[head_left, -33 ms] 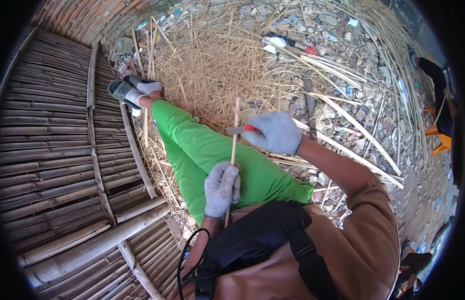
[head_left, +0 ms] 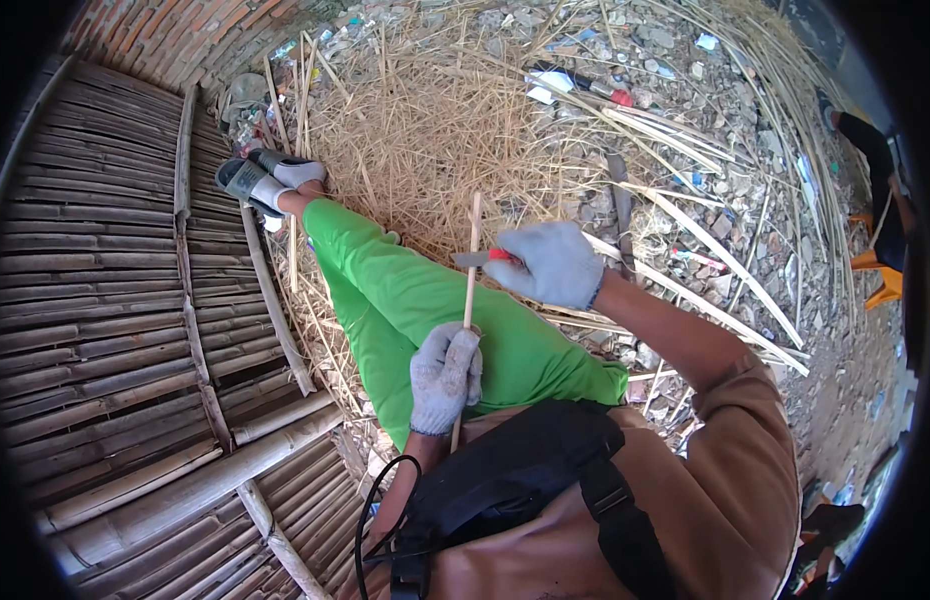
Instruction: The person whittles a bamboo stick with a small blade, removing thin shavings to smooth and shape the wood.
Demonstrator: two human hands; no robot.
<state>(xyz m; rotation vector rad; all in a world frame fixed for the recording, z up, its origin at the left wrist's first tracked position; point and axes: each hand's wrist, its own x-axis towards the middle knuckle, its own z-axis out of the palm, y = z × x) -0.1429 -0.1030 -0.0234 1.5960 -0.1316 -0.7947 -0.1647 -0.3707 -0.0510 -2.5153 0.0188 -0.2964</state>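
Observation:
My left hand (head_left: 445,378), in a grey-white knitted glove, is closed around a thin bamboo stick (head_left: 474,230). The stick points away from me over my green trousers, and its lower end shows below the glove. My right hand (head_left: 553,264), gloved the same way, is wrapped round the red handle of a knife (head_left: 471,259). The short, dull blade lies across the upper part of the stick, a little beyond my left hand. Whether its edge bites into the wood cannot be made out.
To the left stands a slatted bamboo platform (head_left: 95,330). Straw-like shavings (head_left: 435,140) cover the ground ahead, and long split bamboo strips (head_left: 725,260) lie over rubble at the right. A red-and-black object (head_left: 621,98) rests farther off. Another person (head_left: 870,150) and an orange stool (head_left: 882,283) show at the far right.

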